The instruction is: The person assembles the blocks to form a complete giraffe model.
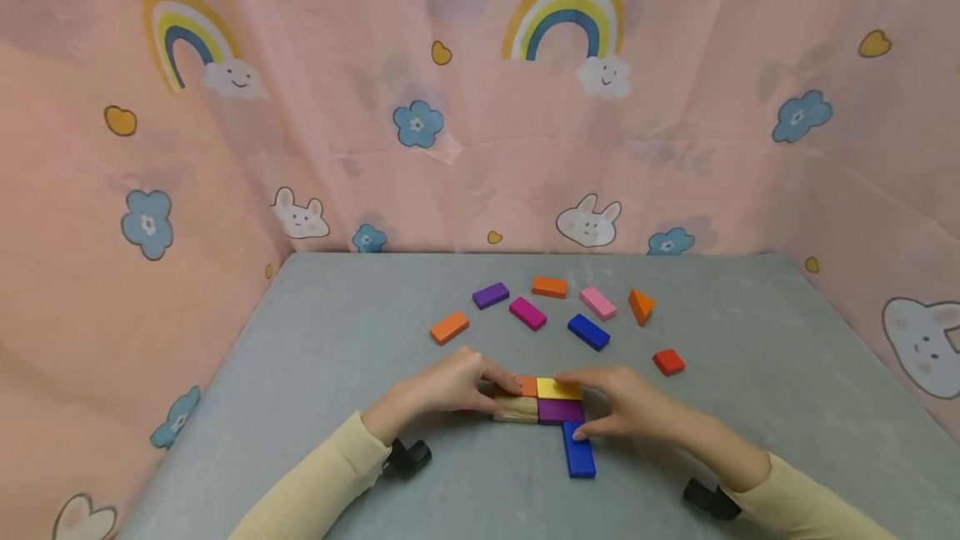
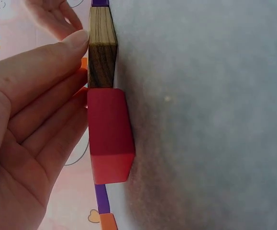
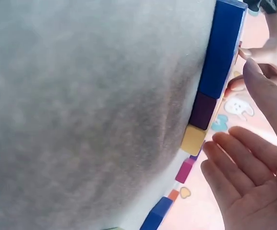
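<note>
In the head view a small group of flat blocks lies together near the middle of the table. It has an orange block [image 1: 528, 386], a yellow block [image 1: 558, 388], a wood-grain block [image 1: 516, 411] and a purple block [image 1: 561, 412]. A long blue block [image 1: 579, 452] sits below the purple one, pointing toward me. My left hand [image 1: 453, 382] touches the orange and wood-grain blocks from the left with fairly straight fingers. A red block [image 2: 109, 129] adjoins the wood-grain one, mostly hidden under that hand in the head view. My right hand [image 1: 626, 401] rests fingertips on the yellow block and its thumb on the blue one.
Beyond the hands lie loose blocks: orange [image 1: 449, 327], purple [image 1: 491, 296], magenta [image 1: 527, 313], another orange [image 1: 550, 287], pink [image 1: 597, 302], blue [image 1: 588, 332], an orange triangle [image 1: 641, 306] and red [image 1: 668, 362]. A patterned pink curtain [image 1: 480, 182] surrounds the grey table [image 1: 337, 315].
</note>
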Demonstrator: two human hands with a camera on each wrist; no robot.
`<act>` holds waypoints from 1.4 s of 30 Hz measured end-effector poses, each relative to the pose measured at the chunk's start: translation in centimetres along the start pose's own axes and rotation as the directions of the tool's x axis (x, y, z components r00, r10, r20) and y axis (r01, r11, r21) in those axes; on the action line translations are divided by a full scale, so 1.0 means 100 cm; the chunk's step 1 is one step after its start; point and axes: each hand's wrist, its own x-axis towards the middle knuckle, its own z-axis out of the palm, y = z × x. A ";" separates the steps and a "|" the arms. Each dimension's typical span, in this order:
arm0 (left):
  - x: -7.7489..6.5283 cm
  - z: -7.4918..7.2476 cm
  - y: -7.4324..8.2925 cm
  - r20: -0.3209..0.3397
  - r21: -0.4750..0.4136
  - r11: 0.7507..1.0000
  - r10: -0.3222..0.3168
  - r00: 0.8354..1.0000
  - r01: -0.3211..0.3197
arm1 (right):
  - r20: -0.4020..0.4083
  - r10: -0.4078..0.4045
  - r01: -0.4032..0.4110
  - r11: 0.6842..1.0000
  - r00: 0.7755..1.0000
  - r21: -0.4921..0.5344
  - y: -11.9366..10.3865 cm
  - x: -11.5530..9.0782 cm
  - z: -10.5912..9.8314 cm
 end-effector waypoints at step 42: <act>-0.012 -0.083 -0.090 -0.045 -0.190 0.958 -0.227 0.973 0.215 | 0.067 0.079 -0.082 0.995 0.995 0.047 -0.002 -0.005 0.002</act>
